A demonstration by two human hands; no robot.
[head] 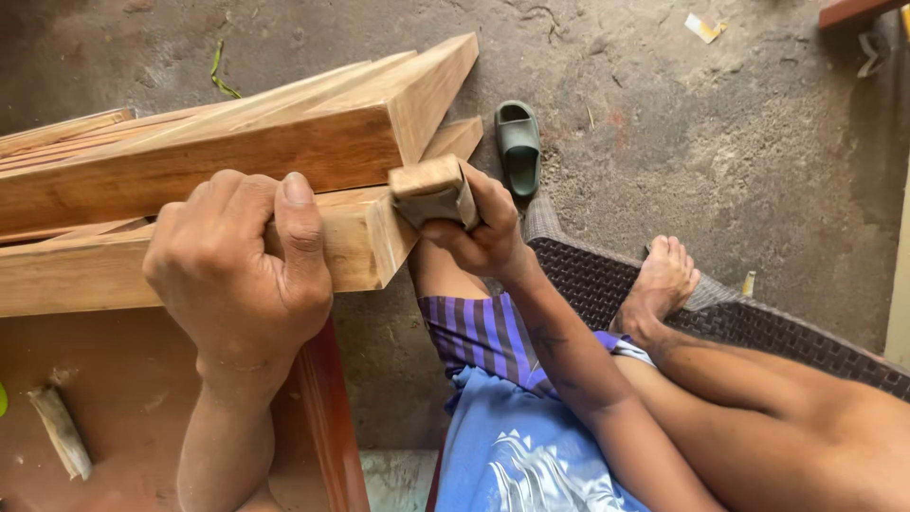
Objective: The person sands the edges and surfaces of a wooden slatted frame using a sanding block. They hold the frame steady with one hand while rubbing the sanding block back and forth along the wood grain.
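My left hand (237, 265) is clamped over the edge of the wooden plank (190, 161). My right hand (479, 223) grips a small wooden block (431, 190), pressed against the plank's end, above the concrete floor (711, 142).

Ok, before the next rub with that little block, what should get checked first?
1. Left hand gripping the lower wooden plank: ok, fingers wrap over its top edge.
2. Right hand holding the small wooden block: ok, firmly clasped.
3. Block touching the plank's end: ok, pressed against the corner.
4. Upper plank steady on the stack: cannot tell.
5. Bare foot away from the planks: ok, resting on the woven mat.
6. What covers the block's underside: cannot tell, hidden.
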